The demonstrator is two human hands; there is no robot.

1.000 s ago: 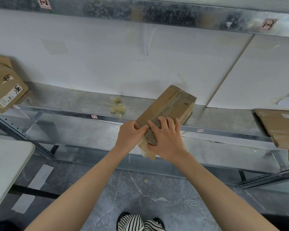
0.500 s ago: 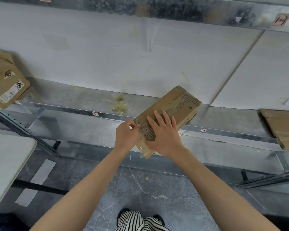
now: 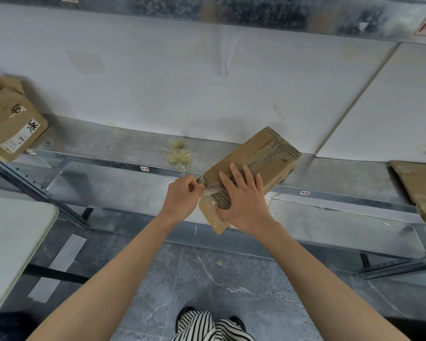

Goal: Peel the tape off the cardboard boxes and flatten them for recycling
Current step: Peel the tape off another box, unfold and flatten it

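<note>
A person's left hand [image 3: 182,196] is pinching clear tape [image 3: 210,191] at the near end of the cardboard box [image 3: 268,153], which is angling away rightward across the shelf rail [image 3: 96,162], as the flat-fingered right hand [image 3: 244,205] is pressing its top.

Two bare forearms [image 3: 123,262], black-and-white striped trousers [image 3: 207,327], dark shoes [image 3: 185,312]

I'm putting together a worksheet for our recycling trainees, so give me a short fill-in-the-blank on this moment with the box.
1. The left hand pinches a strip of clear ____ at the box's near end.
2. The right hand lies flat on the box's ____ face, fingers spread.
3. A crumpled yellowish wad lies on the metal ____.
Missing words: tape; top; shelf.
</note>
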